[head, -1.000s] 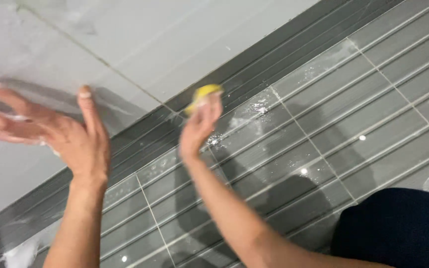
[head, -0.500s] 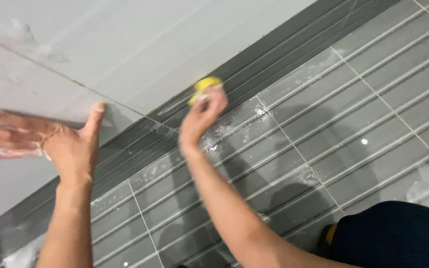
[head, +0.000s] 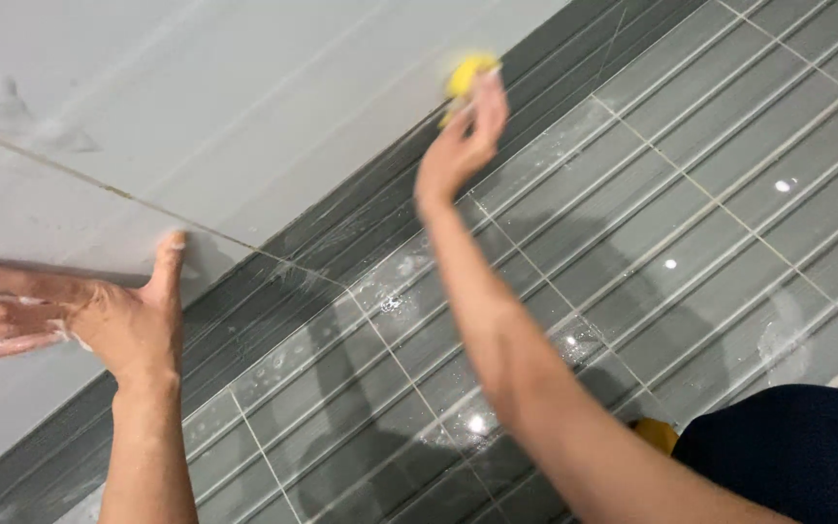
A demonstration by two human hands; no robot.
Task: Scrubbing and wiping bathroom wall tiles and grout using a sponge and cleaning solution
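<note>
My right hand presses a yellow sponge against the dark grey striped wall tiles, close to where they meet the light grey tiles. Only the sponge's top edge shows past my fingers. My left hand lies flat with fingers spread on the light grey wall tile at the left, thumb pointing up near a grout line. Soapy white streaks cover the tiles between the hands.
Foam patches sit on the light tile at upper left and on the dark tiles at right. A dark blue clothed knee fills the bottom right, with a small yellow object beside it.
My right hand has slid the sponge up and to the right along the dark tiles. My left hand has shifted left and flattened more against the light tile.
</note>
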